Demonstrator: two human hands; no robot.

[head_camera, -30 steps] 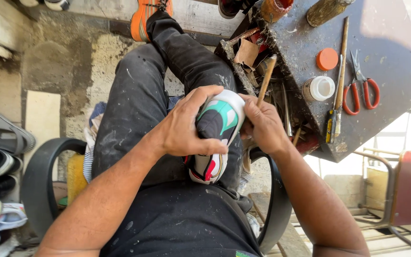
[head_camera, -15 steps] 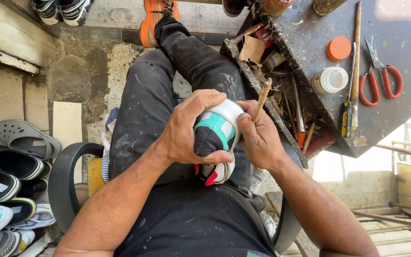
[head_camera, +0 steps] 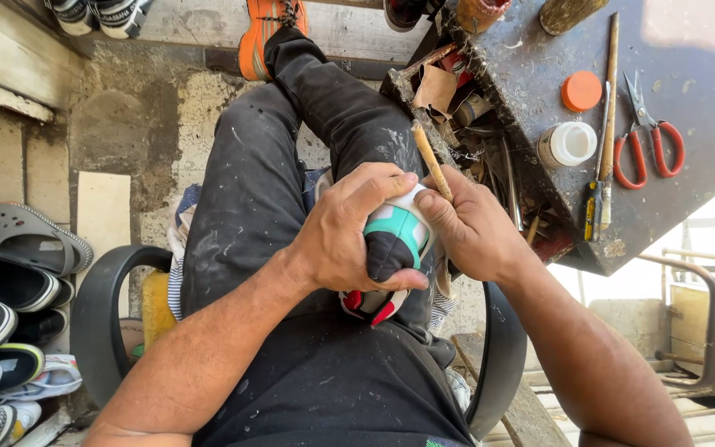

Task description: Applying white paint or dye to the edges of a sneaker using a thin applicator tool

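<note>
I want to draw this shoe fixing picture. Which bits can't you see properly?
Head view:
- sneaker: mostly covered by the left hand.
- wooden stick: lower end hidden behind right hand.
- orange shoe: cut off by top edge.
- shoes by the wall: cut off by left edge.

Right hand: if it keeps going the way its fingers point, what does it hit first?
The right hand points left at the shoe gripped by the left hand. It already touches it, so probably the shoe; depth is unclear.
</note>
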